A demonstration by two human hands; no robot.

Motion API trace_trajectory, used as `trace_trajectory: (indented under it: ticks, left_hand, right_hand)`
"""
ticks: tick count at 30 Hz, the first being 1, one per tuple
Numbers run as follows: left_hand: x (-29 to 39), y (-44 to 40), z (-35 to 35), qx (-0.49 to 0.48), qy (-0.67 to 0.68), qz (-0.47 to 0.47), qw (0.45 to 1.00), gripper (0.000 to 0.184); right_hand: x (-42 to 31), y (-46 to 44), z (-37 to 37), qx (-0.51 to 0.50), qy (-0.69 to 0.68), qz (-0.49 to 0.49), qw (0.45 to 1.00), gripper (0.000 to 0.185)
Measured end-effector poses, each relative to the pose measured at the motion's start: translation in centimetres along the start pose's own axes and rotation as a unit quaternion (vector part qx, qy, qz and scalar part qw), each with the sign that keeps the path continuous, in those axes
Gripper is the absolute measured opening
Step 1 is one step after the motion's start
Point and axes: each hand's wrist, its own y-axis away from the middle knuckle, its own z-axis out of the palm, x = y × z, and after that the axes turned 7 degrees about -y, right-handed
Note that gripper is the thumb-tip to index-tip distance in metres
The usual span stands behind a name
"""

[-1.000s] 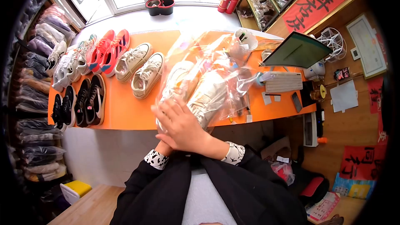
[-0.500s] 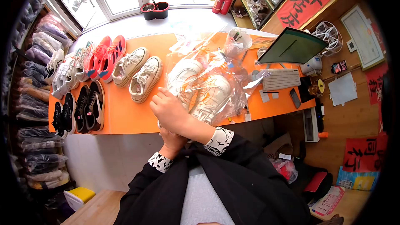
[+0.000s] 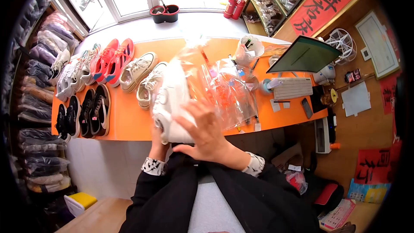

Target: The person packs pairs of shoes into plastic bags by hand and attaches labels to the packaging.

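Note:
A pair of white sneakers point(image 3: 176, 99) is held up on edge over the front of the orange table point(image 3: 129, 125), with clear plastic film around its upper end. My left hand point(image 3: 158, 141) grips the pair from the left; its fingers are mostly hidden behind the shoes. My right hand point(image 3: 205, 131) is open, fingers spread, close against the right side of the pair; I cannot tell whether it touches. Clear plastic bags point(image 3: 230, 97) with orange print lie crumpled on the table just right of that hand.
Left on the table stand beige sneakers point(image 3: 137, 72), red sneakers point(image 3: 118, 62), black shoes point(image 3: 99, 111) and other pairs. Toward the right are a white bin point(image 3: 249, 49), a monitor point(image 3: 304, 56), a keyboard point(image 3: 293, 87) and a phone point(image 3: 306, 108). Bagged shoes fill the left rack point(image 3: 41, 142).
The white sneakers have come up off the table and swung left, turned on edge. My hands, crossed before, have moved apart, and the right one has opened out.

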Motion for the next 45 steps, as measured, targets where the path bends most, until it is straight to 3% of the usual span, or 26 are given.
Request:
trace_trajectory:
  ticks: [2, 4, 6, 9, 12, 13, 14, 16, 17, 19, 20, 22, 25, 26, 28, 29, 33, 37, 39, 40, 43, 45]
  left_hand:
    - [1.2, -0.7, -0.5, 0.006, 0.055, -0.036, 0.998, 0.059]
    - [1.8, -1.4, -0.2, 0.052, 0.083, -0.026, 0.995, 0.064]
    - [2.3, -1.4, -0.2, 0.021, 0.109, -0.031, 0.993, 0.062]
    - [2.5, -1.7, -0.1, -0.008, 0.06, -0.047, 0.997, 0.07]
    - [2.8, -1.9, 1.6, -0.064, 0.073, -0.007, 0.995, 0.072]
    - [2.6, -2.0, 1.5, -0.067, 0.072, -0.009, 0.995, 0.072]
    - [2.2, -2.1, 1.3, -0.052, 0.087, -0.02, 0.995, 0.071]
    - [2.5, -1.9, 2.1, -0.038, 0.102, -0.032, 0.994, 0.071]
    - [2.6, -1.8, 2.5, -0.049, 0.128, -0.022, 0.99, 0.067]
    - [2.5, -1.8, 2.7, -0.061, 0.153, -0.013, 0.986, 0.064]
    - [1.8, -1.9, 2.0, -0.049, 0.005, 0.022, 0.999, 0.066]
    - [1.6, -2.1, 2.2, -0.038, -0.143, 0.056, 0.987, 0.068]
    - [0.7, -2.1, 2.4, -0.019, 0.159, -0.004, 0.987, 0.075]
    - [0.6, -2.0, 2.3, -0.018, 0.158, -0.004, 0.987, 0.075]
    - [2.2, -1.3, 4.5, 0.021, -0.014, 0.001, 1.0, 0.077]
    - [1.5, -1.8, 2.6, -0.037, 0.139, -0.01, 0.989, 0.075]
    - [2.5, -1.5, 4.3, -0.006, 0.148, 0.031, 0.989, 0.061]
    - [3.0, -1.7, 2.8, 0.002, 0.115, 0.038, 0.993, 0.059]
    - [3.1, -1.8, 2.3, 0.009, 0.093, 0.038, 0.995, 0.058]
    - [3.2, -1.9, 2.2, 0.011, 0.085, 0.038, 0.996, 0.057]
    - [3.4, -2.5, 2.1, 0.015, 0.055, 0.044, 0.997, 0.056]
    - [3.6, -2.9, 1.6, 0.019, 0.032, 0.054, 0.998, 0.055]
  right_hand:
    - [0.0, 1.9, -0.4, 0.008, 0.008, 0.116, 0.993, 0.089]
    - [1.0, 4.1, 1.2, 0.037, -0.034, 0.146, 0.988, 0.092]
    - [1.7, 4.8, 1.6, 0.066, -0.073, 0.177, 0.979, 0.095]
    - [1.0, 3.1, 0.7, 0.14, -0.028, 0.16, 0.977, 0.085]
    - [2.5, 2.4, 1.3, 0.134, 0.026, 0.157, 0.978, 0.082]
    - [1.9, 1.5, 1.1, 0.172, 0.04, 0.166, 0.97, 0.065]
    - [2.4, 1.8, 1.3, 0.174, 0.042, 0.167, 0.97, 0.065]
    - [3.2, 1.9, 1.5, 0.135, 0.055, 0.102, 0.984, 0.042]
    - [3.3, 1.8, 1.8, 0.178, 0.055, 0.068, 0.98, 0.028]
    - [2.5, 2.0, 1.9, 0.186, 0.048, 0.052, 0.98, 0.029]
    - [2.3, 2.2, 1.9, 0.193, 0.041, 0.036, 0.98, 0.029]
    - [2.2, 2.1, 1.4, 0.207, 0.052, 0.008, 0.977, 0.028]
    - [2.3, 2.4, 0.3, 0.257, 0.058, 0.008, 0.965, 0.023]
    - [2.2, 2.5, 0.0, 0.257, 0.058, 0.008, 0.965, 0.023]
    - [1.8, 2.6, -0.8, 0.296, 0.085, -0.008, 0.951, 0.023]
    - [1.7, 2.9, -1.0, 0.282, 0.109, -0.028, 0.953, 0.025]
    - [1.0, 4.9, 1.5, 0.195, 0.003, -0.082, 0.977, 0.031]
    - [1.4, 5.6, 2.1, 0.164, 0.046, 0.006, 0.985, 0.026]
    - [2.1, 4.9, 2.5, 0.254, 0.127, 0.151, 0.947, 0.014]
    - [2.6, 5.6, 2.6, 0.255, 0.127, 0.152, 0.947, 0.014]
    - [4.3, 8.4, 3.3, 0.099, 0.145, 0.267, 0.948, 0.013]
    - [3.4, 9.1, 3.5, 0.074, 0.08, 0.233, 0.966, 0.014]
